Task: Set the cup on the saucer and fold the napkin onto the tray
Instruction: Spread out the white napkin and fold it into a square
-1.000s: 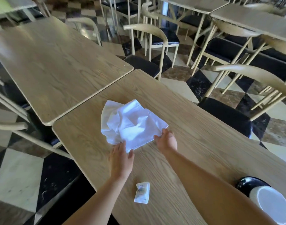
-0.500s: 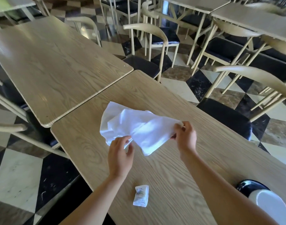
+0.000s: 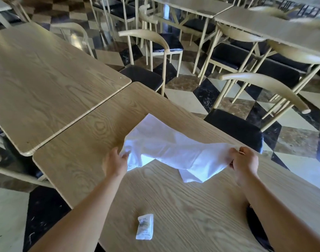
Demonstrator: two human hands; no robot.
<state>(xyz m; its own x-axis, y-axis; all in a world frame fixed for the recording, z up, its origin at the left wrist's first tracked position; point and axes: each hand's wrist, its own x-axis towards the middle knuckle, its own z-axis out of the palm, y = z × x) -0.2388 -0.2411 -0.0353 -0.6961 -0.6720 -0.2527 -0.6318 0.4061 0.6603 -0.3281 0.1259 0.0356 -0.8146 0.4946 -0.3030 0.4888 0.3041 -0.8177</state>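
A white cloth napkin (image 3: 173, 148) is stretched wide between my two hands, just above the wooden table (image 3: 83, 142). My left hand (image 3: 116, 161) pinches its left edge. My right hand (image 3: 243, 160) pinches its right corner. The far corner of the napkin still lies on the tabletop and a loose flap hangs down in the middle. A dark tray (image 3: 255, 228) shows only as a sliver behind my right forearm. No cup or saucer is visible.
A small white sachet (image 3: 145, 226) lies on the table near its front edge. A second wooden table (image 3: 37, 79) butts against this one on the left. Chairs with dark seats (image 3: 235, 128) stand along the far side on a checkered floor.
My hands moved apart and lifted the crumpled napkin, pulling it out wide. My right hand travelled right. The white dish on the dark tray slipped out of sight behind my right arm.
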